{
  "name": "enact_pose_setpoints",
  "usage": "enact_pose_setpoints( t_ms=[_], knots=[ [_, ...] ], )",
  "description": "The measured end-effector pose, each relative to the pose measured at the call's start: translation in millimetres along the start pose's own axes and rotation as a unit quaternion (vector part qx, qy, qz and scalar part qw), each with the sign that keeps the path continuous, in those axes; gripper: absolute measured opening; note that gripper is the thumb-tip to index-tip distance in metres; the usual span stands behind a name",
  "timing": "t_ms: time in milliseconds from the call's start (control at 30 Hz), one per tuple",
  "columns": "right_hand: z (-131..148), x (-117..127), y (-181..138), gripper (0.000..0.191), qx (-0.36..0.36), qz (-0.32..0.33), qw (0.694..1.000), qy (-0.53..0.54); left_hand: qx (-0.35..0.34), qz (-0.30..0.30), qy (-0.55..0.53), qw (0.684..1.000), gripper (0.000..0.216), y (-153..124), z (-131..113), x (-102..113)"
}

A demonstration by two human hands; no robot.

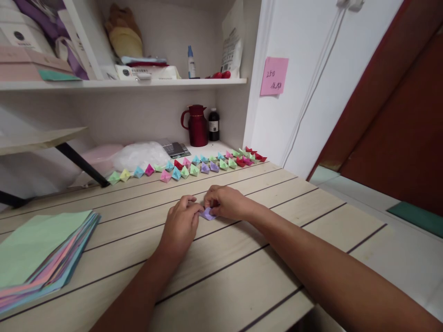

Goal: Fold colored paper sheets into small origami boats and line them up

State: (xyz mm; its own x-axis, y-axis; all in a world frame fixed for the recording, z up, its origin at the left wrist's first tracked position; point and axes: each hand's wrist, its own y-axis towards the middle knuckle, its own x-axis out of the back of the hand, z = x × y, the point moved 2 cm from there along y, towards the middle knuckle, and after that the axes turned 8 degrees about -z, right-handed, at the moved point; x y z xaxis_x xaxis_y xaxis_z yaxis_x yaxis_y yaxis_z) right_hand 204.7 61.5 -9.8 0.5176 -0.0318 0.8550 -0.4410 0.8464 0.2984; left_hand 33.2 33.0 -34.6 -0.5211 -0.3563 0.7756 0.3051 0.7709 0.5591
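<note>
A small folded purple paper (208, 214) is held low over the wooden table, between both hands. My left hand (182, 218) pinches its left corner with thumb and fingertips. On the other side, my right hand (224, 202) has its fingers closed on the right part, and they cover some of the folds. Behind the hands, several folded paper boats (176, 173) in pink, blue, green, purple and red stand in uneven rows along the table's far side.
To the left lies a stack of coloured paper (44, 249), green sheet on top. A red jug (197, 127) and a dark bottle (213, 125) stand beyond the boats, near a plastic bag (141, 157). A black table leg (83, 164) slants at left.
</note>
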Motion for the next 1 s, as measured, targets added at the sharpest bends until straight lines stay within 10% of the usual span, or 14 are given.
enact_pose_setpoints(
  t_ms=[1000],
  knots=[
    [4.5,-14.3,3.3,0.009,-0.044,-0.077,0.991,0.103,0.097,-0.046,-0.157,0.982,0.012,-2.4,-3.6,20.1]
  ],
)
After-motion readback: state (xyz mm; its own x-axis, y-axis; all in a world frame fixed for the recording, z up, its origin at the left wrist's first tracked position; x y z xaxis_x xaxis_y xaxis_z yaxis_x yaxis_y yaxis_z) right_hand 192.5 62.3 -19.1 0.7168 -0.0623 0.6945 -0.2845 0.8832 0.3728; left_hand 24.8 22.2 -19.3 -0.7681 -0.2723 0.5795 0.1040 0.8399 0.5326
